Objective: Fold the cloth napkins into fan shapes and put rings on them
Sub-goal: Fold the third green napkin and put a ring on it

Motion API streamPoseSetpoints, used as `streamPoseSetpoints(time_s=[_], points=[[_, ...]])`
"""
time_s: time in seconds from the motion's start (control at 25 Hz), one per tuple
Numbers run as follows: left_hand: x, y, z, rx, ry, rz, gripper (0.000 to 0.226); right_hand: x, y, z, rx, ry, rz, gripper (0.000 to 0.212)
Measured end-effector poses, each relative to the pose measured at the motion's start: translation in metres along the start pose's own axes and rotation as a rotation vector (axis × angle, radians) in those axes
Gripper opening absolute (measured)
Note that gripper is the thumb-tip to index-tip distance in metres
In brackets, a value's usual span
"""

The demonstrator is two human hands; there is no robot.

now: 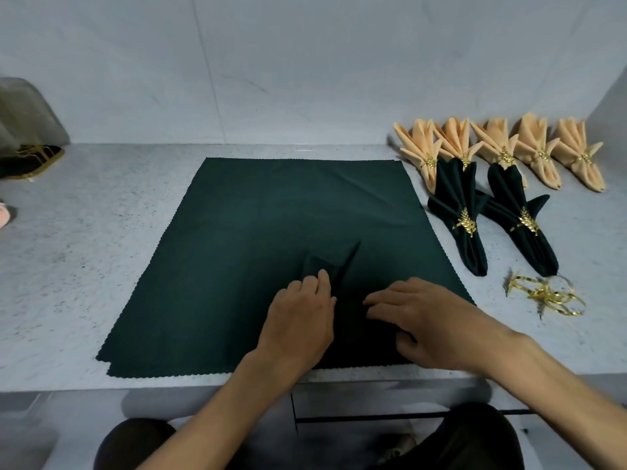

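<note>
A dark green napkin (258, 239) lies spread flat on the grey speckled counter (84, 252). Near its front middle a small ridge of cloth (330, 257) stands up. My left hand (300, 320) pinches that ridge between thumb and fingers. Just to the right, my right hand (424, 323) rests on the napkin with fingers curled, gripping the cloth by its front edge. Loose gold leaf rings (546, 295) lie in a pile at the right. Two green fan napkins (464, 212) with gold rings lie beside the spread one.
Several peach fan napkins (502, 147) with rings line the back right by the wall. A grey bag (27, 113) and a gold-rimmed dark tray (30, 161) sit at the far left. The counter's front edge (203, 385) runs under my forearms.
</note>
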State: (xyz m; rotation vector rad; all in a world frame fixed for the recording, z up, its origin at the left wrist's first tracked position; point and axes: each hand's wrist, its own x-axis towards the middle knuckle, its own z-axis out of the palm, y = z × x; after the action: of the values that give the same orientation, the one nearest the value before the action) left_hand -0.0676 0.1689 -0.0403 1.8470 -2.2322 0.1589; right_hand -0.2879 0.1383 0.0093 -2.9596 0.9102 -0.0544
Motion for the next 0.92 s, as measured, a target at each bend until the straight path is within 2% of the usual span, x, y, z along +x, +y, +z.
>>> streamPoseSetpoints(time_s=[0.08,0.16,0.2,0.28,0.36,0.44,0.64,0.72,0.8,0.88,0.92], points=[[-0.001,-0.001,0.001,-0.069,0.022,-0.029,0.04,0.013,0.003,0.002,0.059,0.095,-0.007,0.033],[0.0,-0.002,-0.01,-0.26,0.057,-0.038,0.024,0.031,0.01,-0.004,0.292,0.161,0.12,0.024],[0.001,-0.005,-0.015,-0.386,0.076,-0.062,0.023,0.039,0.015,-0.005,0.425,0.163,0.201,0.022],[0.0,-0.01,-0.025,-0.607,0.003,-0.106,0.038,0.052,0.021,-0.003,0.578,0.184,0.3,0.02],[-0.001,-0.016,-0.03,-0.588,-0.059,-0.076,0.029,0.06,0.023,0.004,0.656,0.232,0.35,0.021],[-0.003,-0.022,-0.024,-0.493,-0.048,-0.059,0.034,0.065,0.023,0.01,0.698,0.277,0.392,0.024],[-0.008,-0.022,-0.02,-0.494,0.025,0.039,0.028,0.072,0.02,0.017,0.616,0.298,0.458,0.023],[-0.009,-0.025,-0.019,-0.499,0.018,0.034,0.027,0.073,0.014,0.02,0.434,0.367,0.477,0.023],[-0.011,-0.017,-0.022,-0.474,-0.03,-0.022,0.026,0.069,0.0,0.024,0.172,0.533,0.537,0.025],[-0.007,0.002,-0.027,-0.442,-0.066,-0.135,0.026,0.059,-0.019,0.023,0.144,0.623,0.609,0.026],[-0.002,0.012,-0.031,-0.458,-0.098,-0.209,0.026,0.054,-0.025,0.022,0.186,0.605,0.628,0.027]])
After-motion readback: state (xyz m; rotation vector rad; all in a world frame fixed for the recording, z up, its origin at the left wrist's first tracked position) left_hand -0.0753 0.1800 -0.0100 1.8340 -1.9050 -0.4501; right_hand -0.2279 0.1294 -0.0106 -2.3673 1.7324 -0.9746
